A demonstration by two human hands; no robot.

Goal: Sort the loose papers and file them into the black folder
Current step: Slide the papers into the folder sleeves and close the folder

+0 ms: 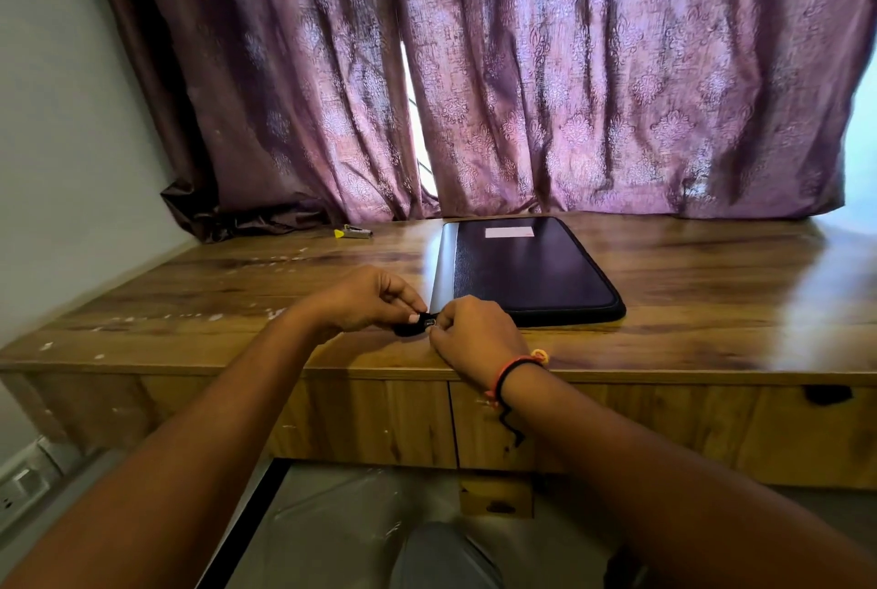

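The black folder [527,268] lies flat and closed on the wooden desk [712,284], a pale label near its far edge. At its near left corner a black tab with a metal zipper pull [424,322] sticks out. My left hand [368,299] pinches the black tab from the left. My right hand [474,334] pinches the metal pull from the right; a red and black thread band sits on that wrist. No loose papers are in view.
A small metal clip with a yellow piece [353,233] lies at the desk's back left. Purple curtains [522,66] hang behind the desk. Drawer fronts [379,417] run below the desk edge. A wall socket [19,489] is at lower left.
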